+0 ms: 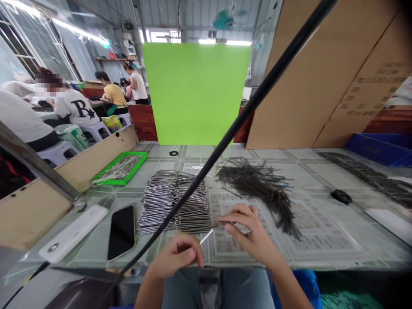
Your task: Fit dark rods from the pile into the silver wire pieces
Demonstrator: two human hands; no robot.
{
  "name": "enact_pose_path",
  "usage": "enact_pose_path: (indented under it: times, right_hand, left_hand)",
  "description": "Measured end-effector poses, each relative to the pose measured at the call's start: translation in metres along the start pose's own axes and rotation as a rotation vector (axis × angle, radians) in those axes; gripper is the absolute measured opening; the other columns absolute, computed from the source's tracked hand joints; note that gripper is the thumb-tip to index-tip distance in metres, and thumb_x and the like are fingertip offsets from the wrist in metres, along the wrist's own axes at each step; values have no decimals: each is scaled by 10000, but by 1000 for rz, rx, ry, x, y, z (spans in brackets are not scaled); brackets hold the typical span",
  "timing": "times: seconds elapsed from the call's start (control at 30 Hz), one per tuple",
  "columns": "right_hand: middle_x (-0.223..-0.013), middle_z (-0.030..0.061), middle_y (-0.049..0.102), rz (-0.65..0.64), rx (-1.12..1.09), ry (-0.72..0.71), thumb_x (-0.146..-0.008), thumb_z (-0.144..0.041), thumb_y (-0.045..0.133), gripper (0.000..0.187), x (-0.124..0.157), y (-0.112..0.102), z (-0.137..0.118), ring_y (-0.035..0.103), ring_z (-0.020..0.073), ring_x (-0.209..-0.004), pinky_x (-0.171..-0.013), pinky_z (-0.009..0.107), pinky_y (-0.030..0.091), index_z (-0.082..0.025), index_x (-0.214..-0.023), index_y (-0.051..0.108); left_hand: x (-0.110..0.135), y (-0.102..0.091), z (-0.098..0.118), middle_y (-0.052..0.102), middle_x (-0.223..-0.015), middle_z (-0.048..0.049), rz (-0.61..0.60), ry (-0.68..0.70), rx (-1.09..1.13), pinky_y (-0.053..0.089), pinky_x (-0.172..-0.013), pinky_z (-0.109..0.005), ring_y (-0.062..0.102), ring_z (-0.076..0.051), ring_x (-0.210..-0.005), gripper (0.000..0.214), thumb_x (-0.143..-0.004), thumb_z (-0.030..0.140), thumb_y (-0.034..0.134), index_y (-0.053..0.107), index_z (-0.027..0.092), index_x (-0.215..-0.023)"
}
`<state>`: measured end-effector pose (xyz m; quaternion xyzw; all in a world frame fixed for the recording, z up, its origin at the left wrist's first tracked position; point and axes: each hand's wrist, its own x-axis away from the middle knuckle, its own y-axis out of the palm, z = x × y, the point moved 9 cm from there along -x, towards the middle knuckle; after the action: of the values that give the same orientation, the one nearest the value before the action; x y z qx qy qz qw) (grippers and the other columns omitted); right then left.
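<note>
Two stacks of rods [157, 201], mid-desk [86, 193], seemingly done; loose dark strips [244, 180], heaped to their right, seemingly left to do. Nearer, left hand [180, 253] pinches a pale rod [206, 237]; right hand [246, 223] pinches apparently one thin strip [216, 225] by its tip.

Clearly a workshop, of the small-factory kind: walled in ribbed sheet metal [196, 19], lit by bare tube lights [79, 31], with people [80, 101] at work on plastic stools [96, 130]. Laid out, on the near bench [309, 171], with rows of silver rods [158, 201], a heap of dark rods [251, 180] and a green tray [134, 169]. Apparently fitted with a teal fan [223, 20], though too blurred for certainty.
</note>
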<state>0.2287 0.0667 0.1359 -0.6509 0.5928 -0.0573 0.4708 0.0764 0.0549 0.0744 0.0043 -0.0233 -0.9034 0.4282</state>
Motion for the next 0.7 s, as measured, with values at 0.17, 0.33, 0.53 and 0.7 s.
enact_pose_path:
  times: [0.17, 0.33, 0.53, 0.7]
  right_hand:
    - [-826, 25, 590, -116, -64, -137, -916, -391, 534, 205, -8, -3, -17, 535, 135, -838, -819, 336, 353, -302, -952, 716]
    - [-825, 39, 585, -161, -121, -139, -913, -412, 528, 235, -7, 0, -16, 523, 148, -849, -827, 343, 369, -285, -922, 726]
    - [-821, 37, 578, -233, -120, -144, -910, -404, 534, 221, -5, 6, -18, 513, 145, -848, -828, 335, 369, -296, -947, 724]
    - [-831, 24, 582, -339, -147, -93, -909, -391, 541, 205, 0, 29, -20, 522, 136, -864, -920, 356, 327, -276, -937, 708]
  left_hand:
    - [4, 8, 13, 485, -510, -81, -120, 47, -22, 271, -552, -285, 383, -147, -501, 606, -725, 733, 516, 732, 174, -636]
    - [6, 6, 9, 493, -504, -94, -132, 24, -42, 276, -545, -292, 379, -159, -494, 638, -708, 760, 499, 742, 173, -651]
    - [6, 8, 11, 484, -517, -79, -152, 33, -2, 241, -545, -288, 370, -146, -503, 592, -732, 720, 523, 732, 171, -661]
    - [1, 12, 4, 454, -559, -53, -121, 8, 41, 231, -528, -264, 363, -125, -522, 671, -749, 768, 437, 661, 140, -675]
